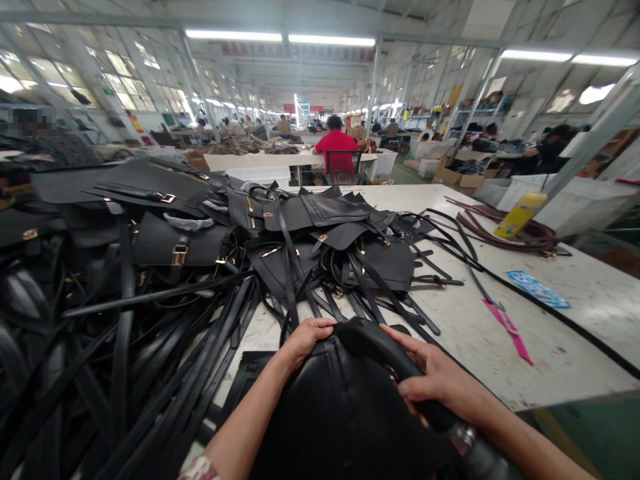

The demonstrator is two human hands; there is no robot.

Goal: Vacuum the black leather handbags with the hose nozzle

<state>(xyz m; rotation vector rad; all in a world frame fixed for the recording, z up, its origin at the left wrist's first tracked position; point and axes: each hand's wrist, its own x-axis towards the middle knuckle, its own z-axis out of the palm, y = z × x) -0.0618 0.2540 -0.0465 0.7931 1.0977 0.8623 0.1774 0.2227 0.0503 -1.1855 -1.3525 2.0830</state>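
Black, leather-like stuff lies all over the white table, and from where I stand the head view shows one piece being worked. That dark panel sits at the table's near edge, below the two hands. The left hand lies on its upper edge; whether the fingers really pinch it, I can't tell. The right hand is closed round a curved black implement, whose far end reaches the same edge, beside the left fingertips.

How far along? Farther back on the table, the bags already carry flaps, zips and gold buckles, and a clear wrapping shows on one, so I'd judge them well advanced. Long black straps spill over the table's left side. The panel in hand shows a raised seam but no buckle I can make out; its lower part is too dark to say what remains. Brown straps lie coiled at the table's far right, around a yellow bottle.
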